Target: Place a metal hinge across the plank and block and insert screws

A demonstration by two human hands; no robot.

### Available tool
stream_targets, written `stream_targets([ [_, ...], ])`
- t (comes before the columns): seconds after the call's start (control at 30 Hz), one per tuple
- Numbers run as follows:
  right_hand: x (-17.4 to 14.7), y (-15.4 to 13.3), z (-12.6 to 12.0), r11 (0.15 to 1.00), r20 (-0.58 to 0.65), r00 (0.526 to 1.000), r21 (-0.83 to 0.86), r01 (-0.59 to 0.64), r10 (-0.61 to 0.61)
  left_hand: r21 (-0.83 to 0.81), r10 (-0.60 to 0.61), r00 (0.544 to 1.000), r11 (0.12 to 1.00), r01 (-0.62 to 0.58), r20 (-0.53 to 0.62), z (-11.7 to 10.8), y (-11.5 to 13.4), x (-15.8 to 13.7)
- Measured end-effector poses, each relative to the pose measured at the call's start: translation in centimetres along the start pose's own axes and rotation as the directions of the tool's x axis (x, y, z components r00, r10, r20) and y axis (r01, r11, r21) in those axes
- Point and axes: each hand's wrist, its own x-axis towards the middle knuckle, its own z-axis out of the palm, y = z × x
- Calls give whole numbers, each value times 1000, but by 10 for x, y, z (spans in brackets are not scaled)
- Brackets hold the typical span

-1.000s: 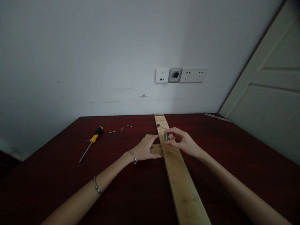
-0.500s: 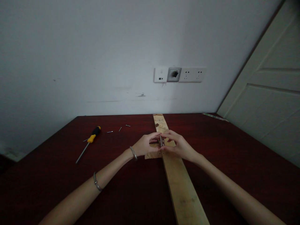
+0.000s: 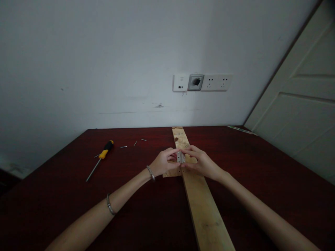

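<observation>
A small metal hinge (image 3: 180, 157) with screw holes is held between both hands above the join of two wooden pieces. My left hand (image 3: 162, 161) pinches its left edge between thumb and fingers. On the right edge, my right hand (image 3: 202, 162) grips it the same way, fingertips at top and thumb below. Under the hands runs a long wooden board (image 3: 202, 209), from the near edge of the view to the wall. A shorter wooden piece (image 3: 171, 172) lies against the board's left side, partly covered by my left hand.
On the dark red table (image 3: 136, 209), a screwdriver (image 3: 103, 154) with a yellow and black handle lies at left, a screw partly behind it. Several loose screws (image 3: 135, 143) lie between it and the board. Behind rises a white wall with sockets (image 3: 216, 82); a white door (image 3: 303, 104) stands right.
The hinge's left leaf has swung out to the left, so its flat face with holes now shows. Both hands keep their places, and the view has shifted slightly.
</observation>
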Motion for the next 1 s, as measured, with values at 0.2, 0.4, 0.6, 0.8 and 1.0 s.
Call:
stream_targets([
  [0.2,-1,-1,-2,998,24,1000,-63,-9,10,195,89,995,976,-95,42,-4,8,0],
  [0.4,-3,-4,-2,986,83,996,-164,-23,37,596,251,962,758,-265,109,-8,11,-1],
  [0.6,-4,-5,-2,985,145,987,-166,-41,65,736,236,963,627,-256,133,-6,5,-5],
  [0.8,-5,5,2,991,227,968,-96,-92,112,741,130,987,653,-157,94,0,-6,-9],
  [1.0,-8,12,5,987,284,945,-55,-154,163,718,27,994,690,-97,108,4,-15,-12],
])
